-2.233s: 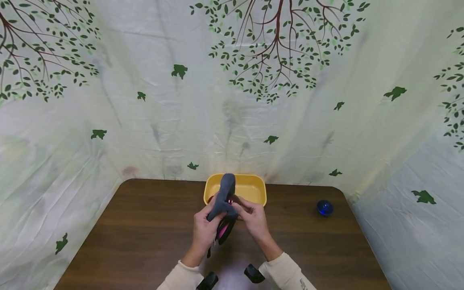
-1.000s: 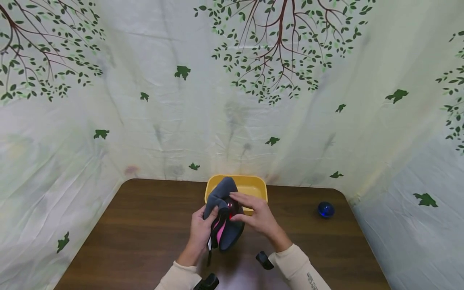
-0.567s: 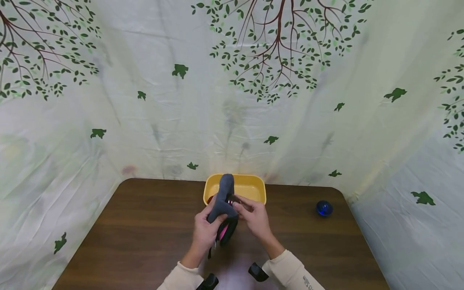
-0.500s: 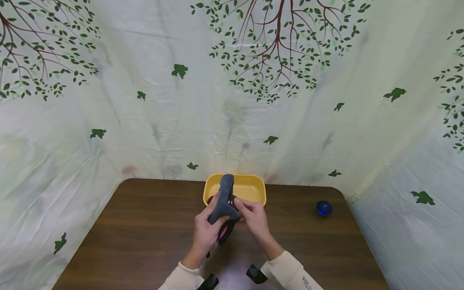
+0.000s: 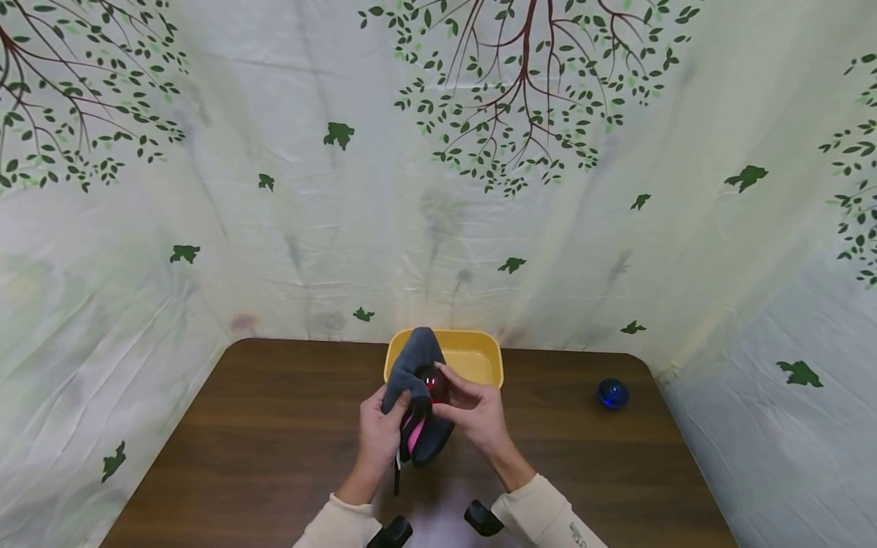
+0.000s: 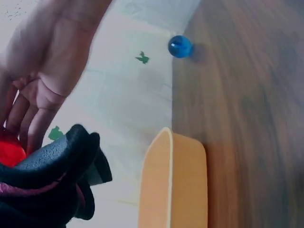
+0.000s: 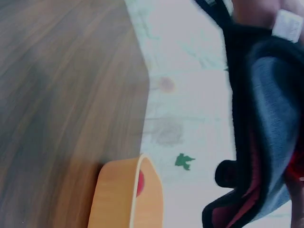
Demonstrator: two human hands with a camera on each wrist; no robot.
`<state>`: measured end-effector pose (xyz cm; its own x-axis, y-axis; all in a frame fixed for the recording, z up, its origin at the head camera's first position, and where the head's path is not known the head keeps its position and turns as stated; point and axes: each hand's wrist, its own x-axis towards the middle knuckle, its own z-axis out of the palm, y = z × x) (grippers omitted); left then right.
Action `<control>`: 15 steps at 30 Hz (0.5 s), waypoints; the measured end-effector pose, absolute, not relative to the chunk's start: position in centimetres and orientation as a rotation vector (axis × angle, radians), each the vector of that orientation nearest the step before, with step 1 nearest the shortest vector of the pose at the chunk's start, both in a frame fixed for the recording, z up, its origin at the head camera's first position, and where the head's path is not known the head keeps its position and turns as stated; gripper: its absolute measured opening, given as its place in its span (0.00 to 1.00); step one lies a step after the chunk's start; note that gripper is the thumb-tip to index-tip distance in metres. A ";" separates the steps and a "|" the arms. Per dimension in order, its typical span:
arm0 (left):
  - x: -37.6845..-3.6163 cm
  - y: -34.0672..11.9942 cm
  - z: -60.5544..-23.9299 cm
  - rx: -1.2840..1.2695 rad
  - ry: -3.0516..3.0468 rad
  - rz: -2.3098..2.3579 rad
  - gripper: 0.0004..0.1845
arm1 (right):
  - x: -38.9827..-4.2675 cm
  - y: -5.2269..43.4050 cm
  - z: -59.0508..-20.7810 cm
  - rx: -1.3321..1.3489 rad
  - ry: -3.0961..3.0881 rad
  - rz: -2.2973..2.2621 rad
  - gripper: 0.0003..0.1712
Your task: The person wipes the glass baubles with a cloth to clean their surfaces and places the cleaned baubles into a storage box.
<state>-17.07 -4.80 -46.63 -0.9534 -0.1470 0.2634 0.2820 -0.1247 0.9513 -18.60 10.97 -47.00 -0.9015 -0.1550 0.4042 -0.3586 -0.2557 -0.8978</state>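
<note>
A soft blue-grey fabric pouch (image 5: 416, 354) with black trim, a pink inside and a dangling black strap is held up in front of the yellow tub. My left hand (image 5: 378, 438) grips its left side, the thumb lying on the near face. At the pouch's mouth shows a shiny red ball (image 5: 437, 383), partly covered by fabric and fingers. My right hand (image 5: 483, 418) has its thumb and fingers bent about this ball from the right. The left wrist view shows the ball glowing red against the right fingers; the right wrist view catches a white tag (image 7: 288, 25) on the pouch.
Behind the pouch, a yellow tub (image 5: 479, 358) stands at the table's far edge, with something round and red (image 7: 140, 183) inside it. A clear blue ball (image 5: 613, 393) lies far right on the brown wooden table (image 5: 288, 426). A leaf-printed cloth hangs beyond.
The pouch has turned from edge-on, showing more of its mouth, pink inside and the red ball. My left hand has shifted slightly left; my right thumb and fingers have spread wider around the ball.
</note>
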 end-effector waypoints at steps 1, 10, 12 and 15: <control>-17.1 -4.9 -46.6 -0.143 -1.845 -2.187 0.13 | -18.6 10.9 -47.1 0.671 -1.816 2.290 0.34; -16.8 -4.9 -47.1 -0.314 -1.953 -1.925 0.16 | -18.4 10.4 -46.9 0.402 -1.997 2.235 0.21; -16.8 -4.9 -47.2 -0.405 -1.944 -1.869 0.21 | -18.4 10.3 -46.7 0.344 -2.036 2.230 0.19; -16.9 -5.0 -47.2 -0.476 -1.931 -1.836 0.23 | -18.2 10.2 -46.5 0.345 -2.052 2.222 0.18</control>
